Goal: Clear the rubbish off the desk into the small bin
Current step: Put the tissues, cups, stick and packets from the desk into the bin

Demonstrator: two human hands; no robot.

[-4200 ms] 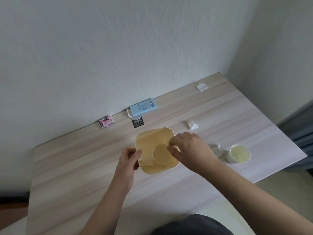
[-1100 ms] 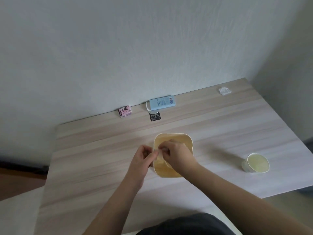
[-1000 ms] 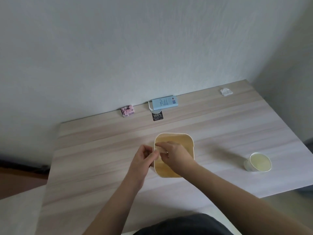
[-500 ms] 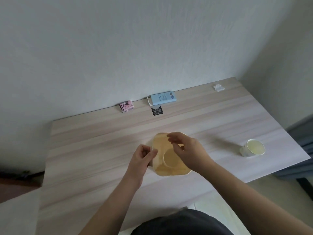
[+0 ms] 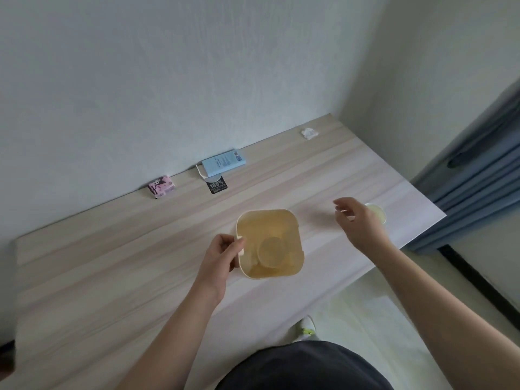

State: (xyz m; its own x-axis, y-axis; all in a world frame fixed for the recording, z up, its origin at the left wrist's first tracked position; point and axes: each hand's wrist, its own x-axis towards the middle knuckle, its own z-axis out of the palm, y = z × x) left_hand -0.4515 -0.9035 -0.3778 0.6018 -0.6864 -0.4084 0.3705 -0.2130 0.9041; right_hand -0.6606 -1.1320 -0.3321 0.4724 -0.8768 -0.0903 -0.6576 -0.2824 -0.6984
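I saw a pale wood-grain desk (image 5: 112, 277) with straight, streaky boards, pushed against a rough white wall. At the back left lay a small pink packet (image 5: 162, 186), then a flat light-blue carton (image 5: 223, 166) with a black tag (image 5: 217, 186) just in front of it. My left hand (image 5: 222, 256) curled its fingers and thumb round the near-left rim of the small bin (image 5: 295, 235), a smooth cream tub with rounded square corners; a round paper cup (image 5: 271, 252) sat inside it. To the right, my right hand (image 5: 358, 223) hovered above the desk, fingers loosely spread and holding nothing, arm reaching out from the lower right. Just behind it stood a white paper cup (image 5: 377, 212), partly hidden. A crumpled white tissue (image 5: 310, 133) lay well apart at the far right corner
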